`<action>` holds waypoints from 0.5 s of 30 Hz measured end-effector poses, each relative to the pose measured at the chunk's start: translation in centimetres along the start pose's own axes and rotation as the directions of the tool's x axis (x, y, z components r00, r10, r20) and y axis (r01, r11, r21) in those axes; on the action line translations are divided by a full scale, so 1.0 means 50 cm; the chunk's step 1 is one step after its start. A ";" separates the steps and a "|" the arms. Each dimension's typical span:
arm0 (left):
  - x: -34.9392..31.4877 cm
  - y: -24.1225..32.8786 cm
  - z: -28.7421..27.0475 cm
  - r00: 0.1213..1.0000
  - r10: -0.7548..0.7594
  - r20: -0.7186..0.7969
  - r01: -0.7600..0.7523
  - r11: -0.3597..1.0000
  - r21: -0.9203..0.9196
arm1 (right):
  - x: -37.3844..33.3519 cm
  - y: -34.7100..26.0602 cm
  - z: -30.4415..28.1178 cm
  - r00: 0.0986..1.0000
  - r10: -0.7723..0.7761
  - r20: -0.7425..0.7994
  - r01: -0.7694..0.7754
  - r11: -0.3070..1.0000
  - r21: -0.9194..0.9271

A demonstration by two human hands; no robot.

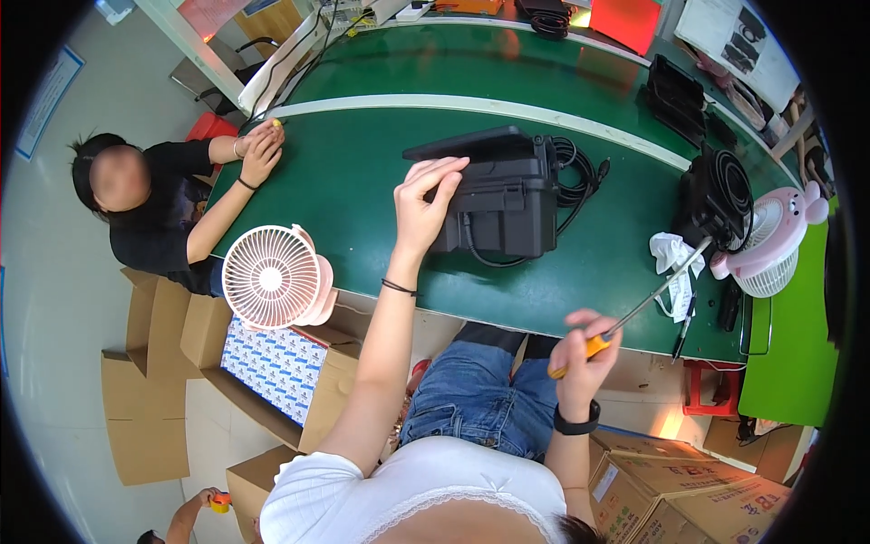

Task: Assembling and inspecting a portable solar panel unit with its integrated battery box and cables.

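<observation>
A black plastic case [509,204] with latches on its front stands on the green table, its lid [471,143] raised at the back. My left hand [424,207] is at the case's left end, its fingers stretched toward the right over the upper edge and the thumb a little apart. Whether it presses on the case is hard to tell. Closed around the yellow handle of a long screwdriver [645,304], my right hand [584,352] is near the table's front edge. The shaft points up and right, toward a black coiled cable [725,195].
A pink fan [270,276] stands at the table's left front; another [766,245] is at the right, near crumpled white tissue [672,258] and a pen [684,328]. A co-worker [159,195] sits at the left end. Cartons [671,490] stand on the floor.
</observation>
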State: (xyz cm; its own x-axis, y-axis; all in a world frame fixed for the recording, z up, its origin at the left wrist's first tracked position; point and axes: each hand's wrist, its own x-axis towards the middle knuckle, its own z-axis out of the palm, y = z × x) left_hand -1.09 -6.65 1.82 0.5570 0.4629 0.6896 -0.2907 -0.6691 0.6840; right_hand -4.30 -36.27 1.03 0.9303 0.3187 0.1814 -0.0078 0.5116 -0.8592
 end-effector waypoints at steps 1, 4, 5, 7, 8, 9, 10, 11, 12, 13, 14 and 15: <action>-0.001 0.000 -0.002 1.000 0.016 0.006 -0.016 1.000 -0.009 | 0.019 -0.008 0.004 0.996 -0.021 -0.089 0.021 1.000 -0.002; -0.008 0.007 -0.003 0.993 0.095 0.065 -0.095 0.995 -0.006 | 0.057 -0.009 0.012 0.994 -0.011 -0.111 -0.004 0.990 -0.139; -0.012 0.009 -0.004 0.993 0.096 0.068 -0.096 0.995 -0.010 | 0.063 -0.008 0.017 0.994 -0.016 -0.104 -0.001 0.987 -0.163; -0.026 0.015 -0.008 0.984 0.169 0.063 -0.171 0.985 0.025 | 0.070 -0.001 0.021 0.992 -0.023 -0.123 0.002 0.986 -0.166; -0.031 0.019 -0.009 0.975 0.221 0.035 -0.222 0.975 0.030 | 0.072 0.004 0.021 0.990 -0.027 -0.137 0.004 0.986 -0.168; -0.040 0.024 -0.011 0.969 0.247 0.018 -0.248 0.969 0.022 | 0.074 0.008 0.021 0.990 -0.027 -0.140 0.004 0.987 -0.158; -0.051 0.029 -0.015 0.962 0.273 0.002 -0.273 0.962 0.016 | 0.076 0.011 0.023 0.989 -0.025 -0.145 0.002 0.987 -0.159; -0.063 0.039 -0.019 0.948 0.317 -0.003 -0.317 0.946 0.067 | 0.079 0.015 0.025 0.990 -0.031 -0.135 0.006 0.983 -0.182; -0.086 0.041 -0.025 0.945 0.326 0.004 -0.325 0.940 0.102 | 0.082 0.019 0.027 0.992 -0.035 -0.125 0.009 0.979 -0.205; -0.112 0.040 -0.031 0.942 0.335 0.009 -0.333 0.933 0.137 | 0.085 0.022 0.029 0.992 -0.030 -0.125 0.003 0.978 -0.210; -0.135 0.040 -0.036 0.916 0.400 0.012 -0.394 0.896 0.203 | 0.087 0.025 0.029 0.992 -0.024 -0.126 -0.003 0.978 -0.211; -0.158 0.038 -0.037 0.883 0.469 0.025 -0.461 0.854 0.242 | 0.090 0.030 0.027 0.987 0.001 -0.164 -0.031 0.983 -0.182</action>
State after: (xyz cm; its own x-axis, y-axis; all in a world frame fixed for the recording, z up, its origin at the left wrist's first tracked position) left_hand -7.47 -10.53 -1.88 0.3750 0.0801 0.9236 -0.3164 -0.9254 0.2087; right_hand -0.63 -32.99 1.18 0.9778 0.1843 0.0998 0.0301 0.3477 -0.9371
